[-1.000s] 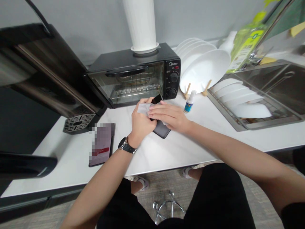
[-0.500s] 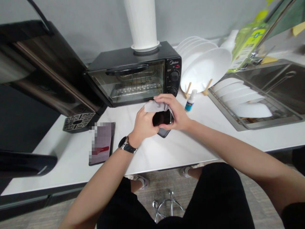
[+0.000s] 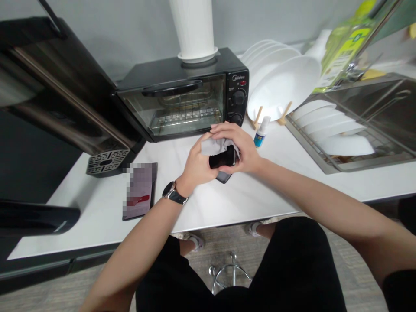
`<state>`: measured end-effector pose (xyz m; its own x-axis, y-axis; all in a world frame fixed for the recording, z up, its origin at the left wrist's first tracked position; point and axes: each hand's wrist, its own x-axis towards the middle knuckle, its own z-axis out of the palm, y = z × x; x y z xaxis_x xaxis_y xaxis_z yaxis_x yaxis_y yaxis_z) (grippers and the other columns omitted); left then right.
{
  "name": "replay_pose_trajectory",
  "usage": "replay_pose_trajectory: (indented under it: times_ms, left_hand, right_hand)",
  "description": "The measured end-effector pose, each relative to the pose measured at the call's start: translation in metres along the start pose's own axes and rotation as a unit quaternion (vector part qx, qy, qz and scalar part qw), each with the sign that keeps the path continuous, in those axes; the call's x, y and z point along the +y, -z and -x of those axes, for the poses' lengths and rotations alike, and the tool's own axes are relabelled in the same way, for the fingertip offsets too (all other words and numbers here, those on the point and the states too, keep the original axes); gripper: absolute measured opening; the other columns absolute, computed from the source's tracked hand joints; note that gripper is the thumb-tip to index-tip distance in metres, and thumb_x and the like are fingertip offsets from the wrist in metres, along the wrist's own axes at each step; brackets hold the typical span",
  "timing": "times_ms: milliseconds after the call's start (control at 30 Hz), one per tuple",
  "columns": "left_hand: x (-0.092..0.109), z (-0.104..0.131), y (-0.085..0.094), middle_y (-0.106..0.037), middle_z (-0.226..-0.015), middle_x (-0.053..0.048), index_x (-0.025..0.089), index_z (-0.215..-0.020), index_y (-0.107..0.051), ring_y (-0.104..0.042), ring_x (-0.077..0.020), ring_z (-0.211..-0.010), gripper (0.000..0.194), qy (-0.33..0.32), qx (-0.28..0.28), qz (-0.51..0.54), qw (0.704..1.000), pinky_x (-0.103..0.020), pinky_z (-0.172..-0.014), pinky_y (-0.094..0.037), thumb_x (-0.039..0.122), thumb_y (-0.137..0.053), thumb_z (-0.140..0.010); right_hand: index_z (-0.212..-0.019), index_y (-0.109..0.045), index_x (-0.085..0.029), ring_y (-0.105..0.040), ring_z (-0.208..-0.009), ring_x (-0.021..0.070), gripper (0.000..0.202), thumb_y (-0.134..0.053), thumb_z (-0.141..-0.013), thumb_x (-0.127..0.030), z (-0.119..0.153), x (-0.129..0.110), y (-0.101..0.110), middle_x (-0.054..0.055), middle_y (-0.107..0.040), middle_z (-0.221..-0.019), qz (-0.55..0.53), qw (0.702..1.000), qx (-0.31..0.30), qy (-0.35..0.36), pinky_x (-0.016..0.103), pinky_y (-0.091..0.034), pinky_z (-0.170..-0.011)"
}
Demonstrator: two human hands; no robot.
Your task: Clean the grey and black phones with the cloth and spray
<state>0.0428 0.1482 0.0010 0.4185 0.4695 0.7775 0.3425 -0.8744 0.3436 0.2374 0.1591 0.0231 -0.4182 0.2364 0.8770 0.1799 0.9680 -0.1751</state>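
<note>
My left hand (image 3: 197,164), with a watch (image 3: 172,190) on its wrist, is closed around the left end of a black, glossy smartphone (image 3: 221,160). A thin grey cleaning cloth (image 3: 212,146) with a zigzag edge lies over the phone's far side. Closed on this cloth, my right hand (image 3: 244,149) wraps the phone's right end, its thumb along the near edge. Below the phone, a dark flat object with a rounded corner (image 3: 223,177) rests on the counter, mostly hidden. A small white spray bottle with a blue label (image 3: 261,133) stands right of my right hand.
Behind my hands is a black toaster oven (image 3: 182,108) carrying a white pot (image 3: 192,30). A tablet-like device (image 3: 139,190) and a dark dispenser machine (image 3: 61,99) are at left. White plates (image 3: 286,86) and a sink (image 3: 334,167) with dishes are at right.
The view has shifted slightly. The cloth is bunched more around the phone's right end, under my right hand's fingers. Both hands keep nearly the same hold.
</note>
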Motion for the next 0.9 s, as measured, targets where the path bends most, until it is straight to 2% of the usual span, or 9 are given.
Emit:
replay_pose_trajectory:
  times_ms: [67,167,267,367,433,500,700,800,900]
  left_hand:
    - [0.001,-0.001,0.002,-0.067,-0.133,-0.012,0.020,-0.130,-0.063,-0.064,-0.0342,-0.128,0.054,0.024,0.017,0.005,1.000,-0.050,-0.112,-0.051,0.040,-0.074,-0.081]
    - [0.006,-0.005,0.007,-0.067,-0.127,-0.009,0.021,-0.132,-0.066,-0.067,-0.0301,-0.118,0.052,0.075,0.043,0.031,0.996,-0.046,-0.108,-0.054,0.036,-0.074,-0.082]
    - [0.012,-0.007,0.011,-0.066,-0.126,-0.008,0.025,-0.137,-0.066,-0.068,-0.0265,-0.112,0.052,0.106,0.030,0.062,0.992,-0.041,-0.103,-0.056,0.037,-0.073,-0.087]
    - [0.012,-0.005,0.009,-0.067,-0.128,-0.011,0.021,-0.136,-0.066,-0.067,-0.0309,-0.119,0.060,0.071,0.009,0.090,0.993,-0.047,-0.109,-0.054,0.054,-0.075,-0.086]
    - [0.009,-0.004,0.007,-0.066,-0.134,-0.013,0.020,-0.136,-0.064,-0.063,-0.0360,-0.130,0.070,0.037,-0.004,0.095,0.995,-0.053,-0.116,-0.049,0.063,-0.076,-0.082]
    - [0.007,-0.004,0.008,-0.063,-0.141,-0.015,0.021,-0.136,-0.063,-0.059,-0.0386,-0.137,0.072,0.018,-0.021,0.088,0.996,-0.057,-0.120,-0.044,0.066,-0.076,-0.081]
    - [0.016,-0.010,0.017,-0.061,-0.143,-0.016,0.021,-0.134,-0.060,-0.056,-0.0385,-0.139,0.061,0.021,-0.117,0.033,0.992,-0.061,-0.117,-0.046,0.062,-0.067,-0.089]
    - [0.029,-0.014,0.023,-0.061,-0.142,-0.017,0.020,-0.138,-0.056,-0.060,-0.0373,-0.132,0.057,0.084,-0.169,0.036,0.981,-0.058,-0.111,-0.052,0.053,-0.066,-0.093]
    - [0.041,-0.021,0.029,-0.057,-0.149,-0.016,0.020,-0.151,-0.047,-0.059,-0.0385,-0.133,0.077,0.167,-0.245,0.055,0.953,-0.056,-0.112,-0.052,0.048,-0.078,-0.087]
  right_hand:
    - [-0.143,-0.058,-0.025,-0.061,-0.139,0.0302,0.061,-0.063,-0.098,-0.064,0.001,-0.002,-0.001,0.011,-0.069,-0.136,0.002,1.000,0.001,0.018,0.054,-0.051,-0.118]
    - [-0.136,-0.064,-0.029,-0.064,-0.138,0.0219,0.030,-0.055,-0.109,-0.036,0.005,-0.009,-0.004,0.003,-0.075,-0.129,0.039,0.997,-0.028,0.068,0.050,-0.048,-0.123]
    - [-0.132,-0.067,-0.033,-0.068,-0.131,0.0153,0.033,-0.045,-0.111,-0.022,0.009,-0.015,-0.004,-0.003,-0.077,-0.129,0.047,0.992,-0.093,0.072,0.042,-0.051,-0.122]
    - [-0.129,-0.067,-0.032,-0.068,-0.131,0.0211,0.027,-0.055,-0.108,-0.042,0.009,-0.014,-0.005,0.001,-0.075,-0.131,0.033,0.997,-0.061,0.035,0.049,-0.052,-0.121]
    - [-0.124,-0.065,-0.028,-0.067,-0.130,0.0283,0.048,-0.065,-0.095,-0.067,0.008,-0.012,-0.009,0.007,-0.071,-0.131,0.010,1.000,-0.002,-0.013,0.057,-0.054,-0.116]
    - [-0.116,-0.062,-0.027,-0.066,-0.128,0.0314,0.062,-0.069,-0.083,-0.079,0.007,-0.010,-0.014,0.010,-0.067,-0.130,-0.029,0.998,0.031,-0.049,0.058,-0.057,-0.109]
    - [-0.116,-0.052,-0.032,-0.061,-0.127,0.0292,0.043,-0.063,-0.092,-0.066,0.005,-0.012,-0.029,0.007,-0.059,-0.119,-0.098,0.991,0.095,-0.005,0.057,-0.053,-0.108]
    - [-0.115,-0.050,-0.031,-0.061,-0.119,0.0289,0.034,-0.052,-0.099,-0.061,0.003,-0.018,-0.031,0.007,-0.060,-0.112,-0.111,0.985,0.130,-0.020,0.057,-0.052,-0.105]
    - [-0.111,-0.050,-0.028,-0.060,-0.105,0.0262,0.030,-0.041,-0.105,-0.056,0.004,-0.024,-0.030,0.007,-0.058,-0.106,-0.136,0.973,0.177,-0.060,0.052,-0.053,-0.094]
